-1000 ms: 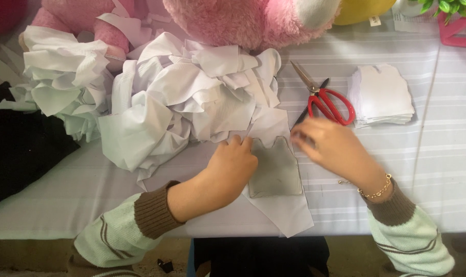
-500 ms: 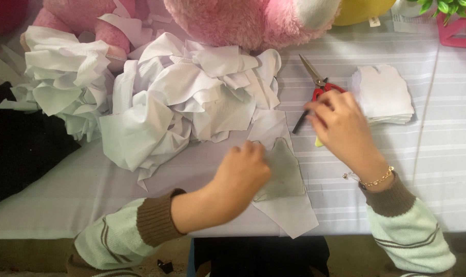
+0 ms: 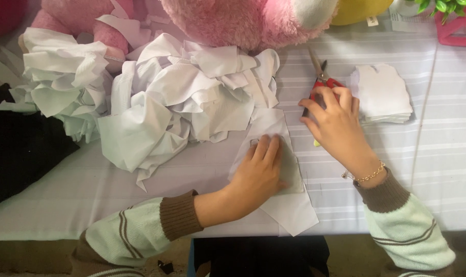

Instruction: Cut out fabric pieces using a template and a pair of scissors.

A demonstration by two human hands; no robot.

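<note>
A single head-worn view is given, aimed steeply down from close above the bench [image 3: 438,169]. The near edge is seen at the bottom, the pink plush toy [image 3: 243,23] at the far side.

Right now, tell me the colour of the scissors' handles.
Red, on the scissors under the right hand; head view shows it.

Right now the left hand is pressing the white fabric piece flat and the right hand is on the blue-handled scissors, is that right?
Not quite: the scissors have red handles, not blue, as the head view shows. The left hand does press the white fabric piece flat, and the right hand is on the scissors.
</note>
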